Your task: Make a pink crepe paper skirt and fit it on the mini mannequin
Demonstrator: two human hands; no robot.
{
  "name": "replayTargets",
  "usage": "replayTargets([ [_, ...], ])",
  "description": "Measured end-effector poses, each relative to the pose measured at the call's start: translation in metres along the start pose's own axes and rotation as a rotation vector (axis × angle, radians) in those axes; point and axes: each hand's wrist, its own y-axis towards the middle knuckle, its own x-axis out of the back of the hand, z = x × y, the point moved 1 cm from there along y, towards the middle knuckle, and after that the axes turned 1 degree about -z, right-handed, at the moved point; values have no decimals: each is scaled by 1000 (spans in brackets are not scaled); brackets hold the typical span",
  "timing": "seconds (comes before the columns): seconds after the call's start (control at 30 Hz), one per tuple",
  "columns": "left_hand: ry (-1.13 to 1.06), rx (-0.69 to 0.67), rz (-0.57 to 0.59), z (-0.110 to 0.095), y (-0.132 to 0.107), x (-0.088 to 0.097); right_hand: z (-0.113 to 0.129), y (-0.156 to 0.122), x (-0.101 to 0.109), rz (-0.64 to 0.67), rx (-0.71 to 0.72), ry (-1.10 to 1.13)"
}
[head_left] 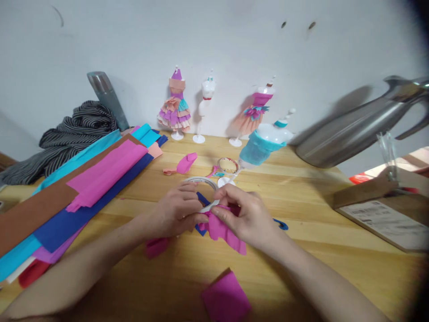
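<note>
My left hand (176, 210) and my right hand (248, 214) meet over the middle of the wooden table (301, 232). Both pinch a gathered piece of magenta crepe paper (224, 232) together with a short white strip of tape (209, 207). A roll of tape (201, 181) lies just behind my left fingers. A blue scrap (202, 199) shows between the hands. Another magenta piece (225, 299) lies near the front edge, and a small one (156, 247) sits under my left wrist.
Long crepe paper sheets (83, 192) in pink, blue, brown and cyan lie at left. Three small mannequins, two in paper dresses (174, 109), stand by the wall; a fourth in cyan (263, 145) leans over. Striped cloth (73, 129), metal flask (351, 127), cardboard box (385, 214).
</note>
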Motion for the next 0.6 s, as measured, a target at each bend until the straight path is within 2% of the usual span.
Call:
replayTargets([
  [0.17,-495,461,98,12,0,4,-2,5,8,22,-94,61],
  [0.23,-635,576,133,14,0,5,-3,7,13,62,-146,103],
  [0.33,-753,660,211,16,-1,4,-7,9,15,197,-245,205],
  [0.5,-819,688,315,17,-5,4,-21,11,8,586,-341,458],
  [0.6,-846,679,348,17,-8,3,-26,12,6,644,-358,512],
])
